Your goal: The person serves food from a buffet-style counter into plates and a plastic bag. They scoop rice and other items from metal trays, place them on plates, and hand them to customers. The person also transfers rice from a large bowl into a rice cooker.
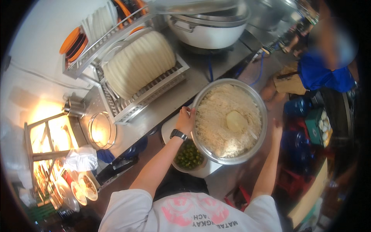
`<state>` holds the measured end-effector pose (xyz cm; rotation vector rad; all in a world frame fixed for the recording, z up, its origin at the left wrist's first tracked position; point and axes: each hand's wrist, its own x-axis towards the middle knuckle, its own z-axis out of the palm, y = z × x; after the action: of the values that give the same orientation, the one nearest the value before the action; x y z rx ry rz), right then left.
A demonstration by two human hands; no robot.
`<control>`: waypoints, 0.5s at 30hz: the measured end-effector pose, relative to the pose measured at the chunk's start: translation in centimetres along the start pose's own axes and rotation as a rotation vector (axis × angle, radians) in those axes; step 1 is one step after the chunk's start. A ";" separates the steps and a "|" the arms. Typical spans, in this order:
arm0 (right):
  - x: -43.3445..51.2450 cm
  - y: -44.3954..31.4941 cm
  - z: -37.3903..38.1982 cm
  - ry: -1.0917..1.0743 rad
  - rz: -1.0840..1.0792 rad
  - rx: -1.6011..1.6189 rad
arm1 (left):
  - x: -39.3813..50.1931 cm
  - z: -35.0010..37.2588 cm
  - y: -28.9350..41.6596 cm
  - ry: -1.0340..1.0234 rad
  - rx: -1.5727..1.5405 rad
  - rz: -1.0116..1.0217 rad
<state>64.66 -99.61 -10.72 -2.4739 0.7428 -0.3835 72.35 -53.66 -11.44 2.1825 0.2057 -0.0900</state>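
A large round metal basin (229,121) full of cooked rice lies before me, with a pale yellow scoop or bowl (236,121) resting on the rice. My left hand (186,119), with a dark watch at the wrist, grips the basin's left rim. On the other side my right hand (277,123) is held a little away from the right rim; it is blurred, and its fingers' state is unclear. Partly under the basin, a tub of small green fruits (188,156) stands on a white surface.
A dish rack (153,95) packed with plates stands on the steel counter (174,100). Behind it, a big lidded pot (207,32) sits on a stove. Bright lit shelving (52,136) and food bowls (87,185) are at left. A green crate of eggs (317,127) is at right, near another person.
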 end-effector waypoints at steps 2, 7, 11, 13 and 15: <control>0.4 6.6 2.9 -0.065 0.179 0.066 | 0.5 0.7 -0.2 0.010 -0.015 -0.093; -1.8 1.0 4.5 -0.165 0.404 0.301 | 0.5 1.2 -1.0 -0.051 -0.126 -0.276; -2.0 0.7 4.8 -0.142 0.567 0.554 | 0.5 2.5 -1.1 -0.026 -0.358 -0.336; -2.1 -0.4 4.7 -0.155 0.562 0.611 | 0.2 2.1 -0.3 0.006 -0.399 -0.379; -2.0 -2.2 4.0 -0.140 0.495 0.601 | 0.2 2.2 -0.3 0.014 -0.420 -0.379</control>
<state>65.57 -95.27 -13.07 -1.6731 0.9760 -0.2011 72.50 -55.29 -13.00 1.7061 0.5911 -0.2241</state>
